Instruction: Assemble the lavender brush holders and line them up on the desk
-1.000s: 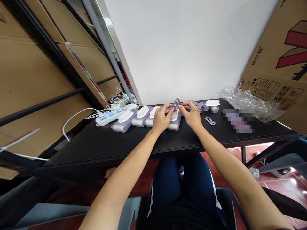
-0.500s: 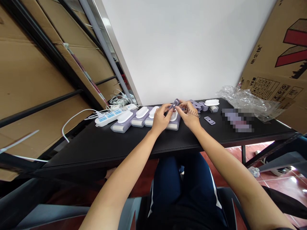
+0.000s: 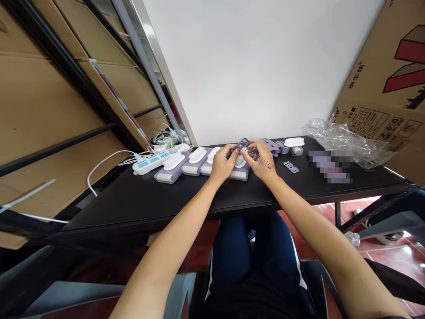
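My left hand (image 3: 223,164) is closed on a small purple plastic part (image 3: 241,144), held just above the black table. From the right, my right hand (image 3: 262,160) pinches at the same part, with a small whitish piece at its fingertips. A thin dark coiled spring (image 3: 264,162) lies across the back of my right hand. Behind and below the hands stand several purple cases with white bristled tops (image 3: 173,164). A flat purple plate (image 3: 291,167) lies right of my right hand, with more purple parts (image 3: 271,145) behind it.
A white power strip (image 3: 156,160) with cables lies at the left. Another white-topped brush piece (image 3: 294,142) is at the back right. Clear plastic wrap (image 3: 348,139) and a blurred purple item (image 3: 328,167) lie on the black table (image 3: 139,199). A large carton (image 3: 381,97) leans at the right.
The purple part has turned in my fingers and shows more of its face. A whitish piece now shows at my right fingertips. The spring has shifted slightly on my right hand.
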Motion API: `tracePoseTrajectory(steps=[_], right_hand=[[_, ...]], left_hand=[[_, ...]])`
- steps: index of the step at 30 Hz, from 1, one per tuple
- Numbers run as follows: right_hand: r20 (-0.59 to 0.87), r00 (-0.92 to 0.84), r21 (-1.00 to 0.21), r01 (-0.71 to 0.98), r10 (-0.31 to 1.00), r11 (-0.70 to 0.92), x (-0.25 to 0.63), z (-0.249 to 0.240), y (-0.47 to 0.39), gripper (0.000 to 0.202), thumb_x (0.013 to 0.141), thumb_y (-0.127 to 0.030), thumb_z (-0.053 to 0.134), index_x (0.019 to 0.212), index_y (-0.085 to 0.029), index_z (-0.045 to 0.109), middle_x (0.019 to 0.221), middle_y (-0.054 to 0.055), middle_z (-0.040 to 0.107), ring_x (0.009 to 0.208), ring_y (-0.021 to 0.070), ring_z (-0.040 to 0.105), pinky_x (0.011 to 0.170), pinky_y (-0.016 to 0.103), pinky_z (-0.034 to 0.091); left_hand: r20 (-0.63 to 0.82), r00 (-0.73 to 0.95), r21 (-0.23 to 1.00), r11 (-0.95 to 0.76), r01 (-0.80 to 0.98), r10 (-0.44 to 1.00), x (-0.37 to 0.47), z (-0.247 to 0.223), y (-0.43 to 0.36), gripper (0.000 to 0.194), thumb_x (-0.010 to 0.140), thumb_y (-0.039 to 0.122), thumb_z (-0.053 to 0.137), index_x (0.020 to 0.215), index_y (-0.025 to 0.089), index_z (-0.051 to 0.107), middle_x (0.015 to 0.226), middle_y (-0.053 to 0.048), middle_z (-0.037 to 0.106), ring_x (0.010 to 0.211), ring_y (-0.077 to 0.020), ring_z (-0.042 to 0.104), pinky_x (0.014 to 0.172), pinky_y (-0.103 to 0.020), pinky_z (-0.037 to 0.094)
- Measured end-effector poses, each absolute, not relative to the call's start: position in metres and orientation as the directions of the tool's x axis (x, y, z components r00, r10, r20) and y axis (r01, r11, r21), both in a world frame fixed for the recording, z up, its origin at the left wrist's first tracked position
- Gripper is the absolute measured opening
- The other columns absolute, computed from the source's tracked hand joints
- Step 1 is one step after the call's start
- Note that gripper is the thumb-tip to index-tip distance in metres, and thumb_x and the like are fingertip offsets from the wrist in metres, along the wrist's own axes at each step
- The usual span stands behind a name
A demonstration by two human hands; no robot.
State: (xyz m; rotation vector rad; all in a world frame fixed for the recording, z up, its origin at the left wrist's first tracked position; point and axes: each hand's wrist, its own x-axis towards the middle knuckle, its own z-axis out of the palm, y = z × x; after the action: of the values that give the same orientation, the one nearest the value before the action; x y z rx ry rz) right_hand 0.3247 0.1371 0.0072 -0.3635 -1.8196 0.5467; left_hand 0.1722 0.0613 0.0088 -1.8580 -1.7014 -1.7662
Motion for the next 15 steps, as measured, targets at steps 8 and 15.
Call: tracePoseTrajectory(steps=[8,15], right_hand=[[0.779,-0.428,-0.429,0.168,0.458,0.888,0.33,0.007,0.125,0.03,0.095,-0.051,0.06,0.112,-0.027,0.064,0.141,0.01,0.06,0.115,0.0263,0.065,0.08,0.036,0.056],[0.767,-0.514,-0.321,0.21,0.384,0.923,0.33,0.01,0.122,0.029,0.097,-0.043,0.056,0.119,-0.026,0.065,0.153,0.01,0.052,0.12,0.0293,0.064,0.074,0.035,0.058]], left_hand=[[0.751,-0.287,0.537,-0.296,0.79,0.595,0.172,0.01,0.059,0.016,0.099,0.031,0.053,0.103,0.023,0.066,0.093,-0.004,0.071,0.087,-0.0209,0.06,0.082,-0.034,0.047],[0.776,-0.284,0.487,-0.249,0.837,0.563,0.172,0.01,0.059,0.017,0.101,0.029,0.046,0.101,0.023,0.062,0.097,-0.006,0.069,0.095,-0.0239,0.059,0.088,-0.038,0.046]])
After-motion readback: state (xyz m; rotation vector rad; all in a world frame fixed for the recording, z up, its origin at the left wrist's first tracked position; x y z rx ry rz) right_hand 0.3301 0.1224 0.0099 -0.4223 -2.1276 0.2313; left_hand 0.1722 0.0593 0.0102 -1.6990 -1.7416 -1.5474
